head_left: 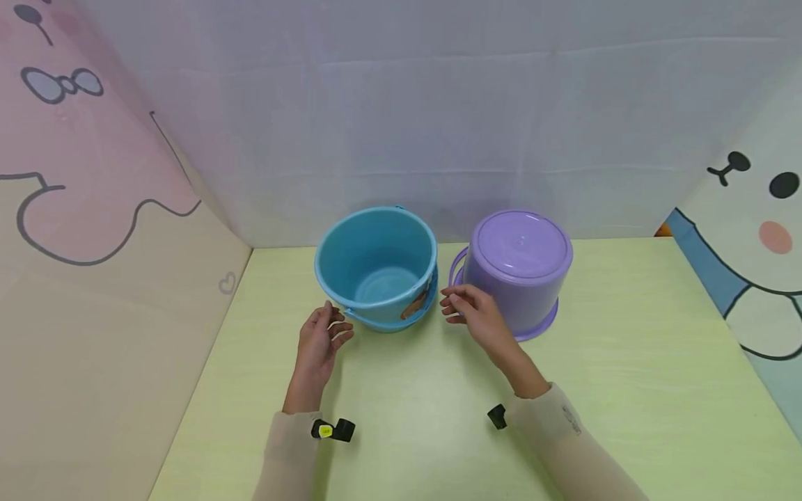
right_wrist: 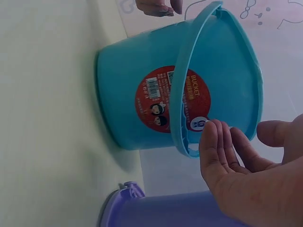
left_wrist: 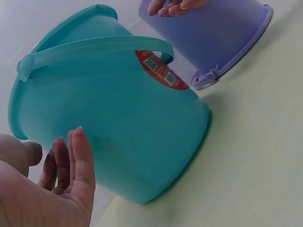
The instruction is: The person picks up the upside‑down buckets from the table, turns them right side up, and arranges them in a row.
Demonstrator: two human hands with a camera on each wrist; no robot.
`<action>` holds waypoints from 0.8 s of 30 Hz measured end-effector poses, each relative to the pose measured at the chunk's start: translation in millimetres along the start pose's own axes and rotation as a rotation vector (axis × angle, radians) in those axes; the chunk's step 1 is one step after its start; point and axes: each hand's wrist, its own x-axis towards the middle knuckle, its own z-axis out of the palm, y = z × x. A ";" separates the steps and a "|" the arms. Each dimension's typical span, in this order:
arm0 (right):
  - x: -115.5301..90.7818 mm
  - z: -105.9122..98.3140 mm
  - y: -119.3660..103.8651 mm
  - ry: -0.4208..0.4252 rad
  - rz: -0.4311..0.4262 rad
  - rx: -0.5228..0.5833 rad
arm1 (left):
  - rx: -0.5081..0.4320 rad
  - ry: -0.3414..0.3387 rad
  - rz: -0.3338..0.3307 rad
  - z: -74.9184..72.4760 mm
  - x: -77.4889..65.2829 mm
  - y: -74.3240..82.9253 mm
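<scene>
I see 1 blue bucket (head_left: 385,261) upright, between and just beyond the 2 hands' fingers, its 1 handle (right_wrist: 179,90) and 1 red label (right_wrist: 154,101) on the side facing the right fingers (right_wrist: 213,151). The left hand (head_left: 317,341) is at its near rim, the right hand (head_left: 479,316) between buckets. Both hands' fingers are loosely bent, partly open, thumbs apart; whether they touch plastic, I can't tell. 1 purple bucket (head_left: 523,250) sits upside down just right of the right fingers. 1 bench (head_left: 413,403) carries both.
</scene>
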 end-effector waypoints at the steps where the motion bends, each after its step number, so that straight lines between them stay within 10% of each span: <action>1: -1.7 -0.9 1.9 0.000 0.000 -0.003 | 0.010 -0.007 -0.003 0.1 -0.7 -2.7; 24: -36.0 -30.1 22.4 0.011 0.022 -0.055 | 0.294 -0.341 -0.128 14.9 -11.3 -43.9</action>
